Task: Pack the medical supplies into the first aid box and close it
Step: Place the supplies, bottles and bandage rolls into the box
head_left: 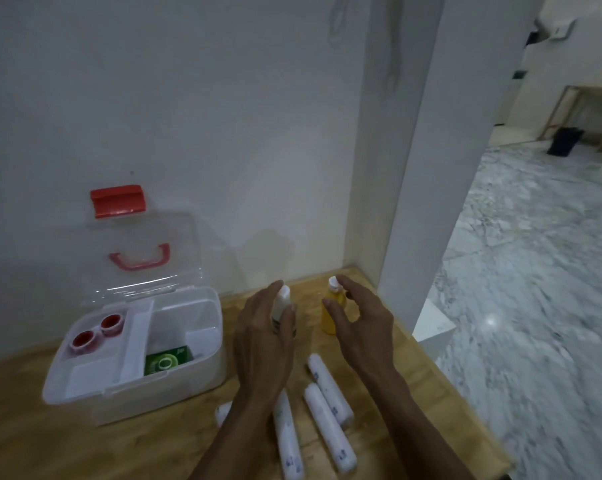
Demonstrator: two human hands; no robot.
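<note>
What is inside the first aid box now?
The first aid box holds two red-capped containers in the left compartment and a green packet on the right. Its divider hides some floor.

Whole frame motion-blurred. White bottle (282, 308) mostly hidden behind left hand (263, 336); label unreadable, contact unclear. Yellow bottle (331, 315) partly covered by right hand (358, 323) fingers. One white roll (223, 412) nearly hidden under left forearm. Print on other rolls (329, 389) too small to read. Worktop (136, 448) cut off at bottom edge.
</note>
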